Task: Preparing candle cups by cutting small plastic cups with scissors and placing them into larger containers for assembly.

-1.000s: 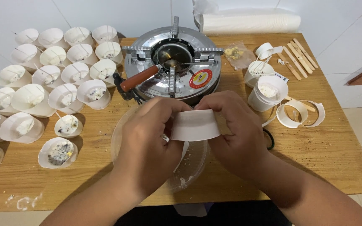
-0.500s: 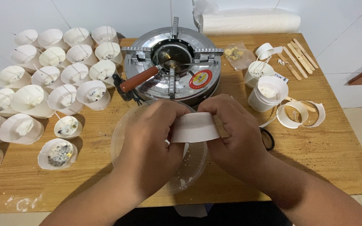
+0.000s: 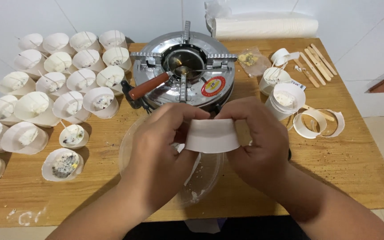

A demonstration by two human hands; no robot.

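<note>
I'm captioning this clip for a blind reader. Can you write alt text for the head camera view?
Two hands, left hand and right hand, hold a white paper cup between them above a clear plastic bowl on a wooden table. Behind stands a round metal stove, with many filled white paper cups grouped at the left.

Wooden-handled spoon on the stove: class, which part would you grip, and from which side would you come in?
Grip the wooden-handled spoon by its reddish handle, coming from the stove's front-left. The handle juts out past the rim towards the paper cups, while the bowl end lies in the centre well between the pan supports.
</note>
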